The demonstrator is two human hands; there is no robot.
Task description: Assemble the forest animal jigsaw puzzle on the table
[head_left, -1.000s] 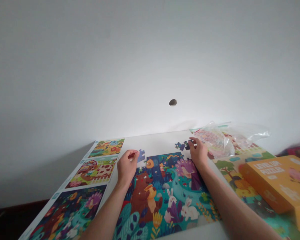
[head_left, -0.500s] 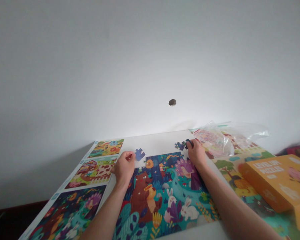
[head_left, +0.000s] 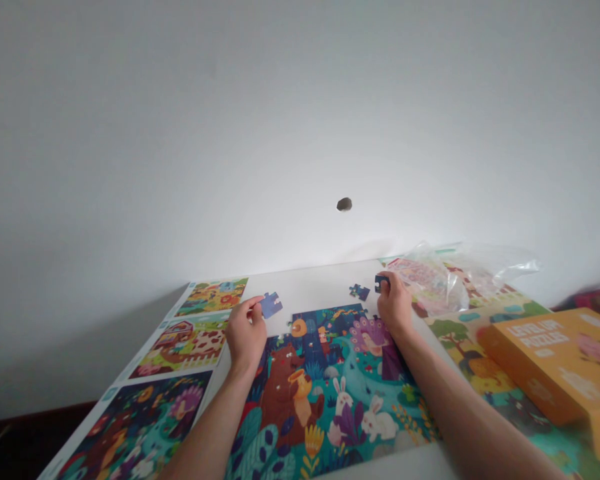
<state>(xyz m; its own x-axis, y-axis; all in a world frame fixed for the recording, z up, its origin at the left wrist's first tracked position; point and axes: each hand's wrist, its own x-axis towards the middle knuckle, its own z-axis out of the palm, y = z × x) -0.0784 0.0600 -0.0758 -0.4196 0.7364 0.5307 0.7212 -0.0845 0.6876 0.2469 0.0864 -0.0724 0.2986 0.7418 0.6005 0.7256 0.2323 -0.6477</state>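
Past the top left of a joined forest puzzle, my left hand pinches a plain blue puzzle piece by its left side. My right hand is closed on a dark blue piece, raised near the puzzle's top right corner. Just left of that hand, loose dark pieces lie on the white table. The puzzle shows a bear, rabbits and a purple peacock, and its top left corner has a gap.
Three picture sheets run down the left side. On the right are a clear plastic bag, an animal picture and an orange puzzle box. A white wall with a hole stands behind.
The blue piece at my left hand has shifted left and turned, and my fingers now hold it. My right hand has lifted the dark piece away from the loose ones.
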